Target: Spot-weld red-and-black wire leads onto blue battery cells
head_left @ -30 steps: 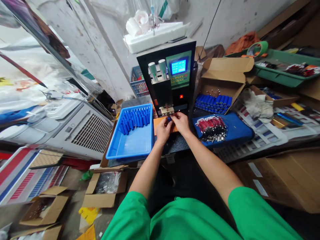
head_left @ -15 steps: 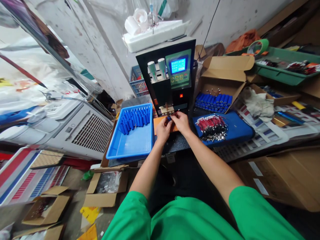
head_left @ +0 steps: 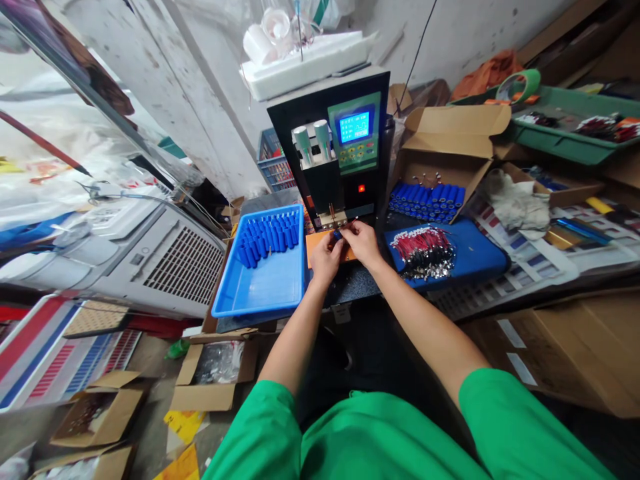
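Observation:
At the foot of a black spot welder (head_left: 327,193) with a lit screen, both hands work close together under its electrode pins. My left hand (head_left: 326,257) is closed on a blue battery cell (head_left: 337,235), mostly covered by fingers. My right hand (head_left: 362,243) pinches at the cell's right side; a thin wire lead (head_left: 356,219) seems to stick out above its fingers, the rest hidden. Below the hands lies an orange board (head_left: 315,245). On the left, a blue tray (head_left: 255,293) bears rows of blue cells (head_left: 267,239). Red and black wire leads (head_left: 425,252) are heaped to the right.
An open cardboard box (head_left: 445,157) with stacked blue cells stands right of the welder. The leads lie on a blue pad (head_left: 480,257). Farther right is a green tray (head_left: 575,143) holding tape and wires. A grey air cooler (head_left: 175,267) stands left; open cartons (head_left: 205,399) sit on the floor.
Both hands stay at the welder's electrodes with only slight finger movement. The view has shifted a little; the trays and leads remain in place.

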`<move>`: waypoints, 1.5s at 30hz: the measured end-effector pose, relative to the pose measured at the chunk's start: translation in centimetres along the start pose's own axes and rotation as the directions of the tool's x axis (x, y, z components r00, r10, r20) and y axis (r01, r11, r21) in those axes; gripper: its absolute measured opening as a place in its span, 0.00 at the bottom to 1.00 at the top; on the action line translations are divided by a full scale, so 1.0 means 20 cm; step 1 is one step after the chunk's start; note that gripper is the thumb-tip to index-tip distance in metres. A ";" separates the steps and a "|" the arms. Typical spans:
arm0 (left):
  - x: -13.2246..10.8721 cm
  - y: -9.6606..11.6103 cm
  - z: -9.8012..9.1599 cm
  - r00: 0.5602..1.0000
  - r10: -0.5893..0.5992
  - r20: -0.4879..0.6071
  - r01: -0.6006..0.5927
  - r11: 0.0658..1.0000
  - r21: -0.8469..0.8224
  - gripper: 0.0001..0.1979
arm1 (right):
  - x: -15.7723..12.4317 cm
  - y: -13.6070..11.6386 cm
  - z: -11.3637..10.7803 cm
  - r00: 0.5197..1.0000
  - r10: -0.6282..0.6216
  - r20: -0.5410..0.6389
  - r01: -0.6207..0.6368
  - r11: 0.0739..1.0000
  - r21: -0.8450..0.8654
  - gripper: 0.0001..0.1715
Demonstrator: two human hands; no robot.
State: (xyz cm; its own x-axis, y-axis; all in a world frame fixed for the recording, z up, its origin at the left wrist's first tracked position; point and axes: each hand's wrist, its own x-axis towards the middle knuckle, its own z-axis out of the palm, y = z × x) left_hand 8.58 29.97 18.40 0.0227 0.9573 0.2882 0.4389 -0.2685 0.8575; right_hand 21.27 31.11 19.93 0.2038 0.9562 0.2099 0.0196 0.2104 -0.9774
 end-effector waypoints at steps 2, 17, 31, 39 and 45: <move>0.00 0.00 0.00 1.000 0.003 -0.005 -0.003 1.000 -0.017 0.14 | -0.01 -0.01 -0.02 0.999 0.000 0.036 -0.001 1.000 0.030 0.15; -0.02 0.01 -0.02 0.999 0.025 -0.049 -0.028 0.997 -0.071 0.16 | -0.04 -0.02 -0.10 0.980 0.152 0.129 -0.166 0.981 0.100 0.21; -0.21 0.04 0.02 0.962 0.260 -0.082 -0.237 0.946 0.223 0.04 | -0.04 -0.05 -0.10 0.959 0.262 0.107 -0.282 0.918 0.279 0.20; -0.18 0.08 0.01 0.983 0.180 -0.039 -0.162 0.944 0.289 0.05 | -0.04 -0.03 -0.13 0.962 0.188 0.199 -0.227 0.954 0.195 0.20; -0.13 0.10 -0.05 0.992 0.111 0.062 -0.125 0.943 0.308 0.05 | -0.06 -0.01 -0.15 0.925 0.012 0.380 -0.015 1.000 0.003 0.16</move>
State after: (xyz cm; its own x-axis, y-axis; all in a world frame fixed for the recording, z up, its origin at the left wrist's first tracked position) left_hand 8.40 26.79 19.74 0.1270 0.9265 0.3542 0.6875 -0.3396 0.6419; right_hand 23.89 29.28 19.80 -0.1835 0.9642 0.1912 0.0132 0.1969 -0.9803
